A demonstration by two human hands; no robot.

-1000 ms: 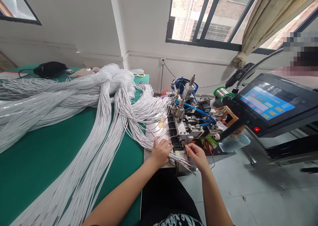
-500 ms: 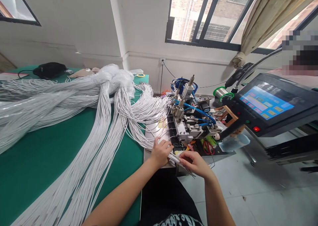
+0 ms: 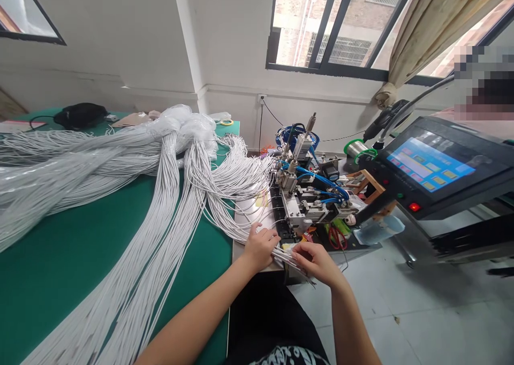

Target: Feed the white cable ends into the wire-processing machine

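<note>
My left hand is closed over a bundle of white cables at the front corner of the machine's metal plate. Just to its right, my right hand pinches cables of the same bundle near their free ends, which point down to the right past the edge. From my left hand the cables run back left into a larger spread of white cables. Right beyond my hands stands a bench machine with metal cylinders and blue air tubes; several single cables lead into its black front rail.
Long cable bundles lie across the green table, partly wrapped in clear plastic. A control screen on an arm stands at right, with a solder wire spool beside it. Behind the screen is a person, partly visible.
My right hand has slid slightly to the right along the cable ends. My left hand keeps its place on the bundle.
</note>
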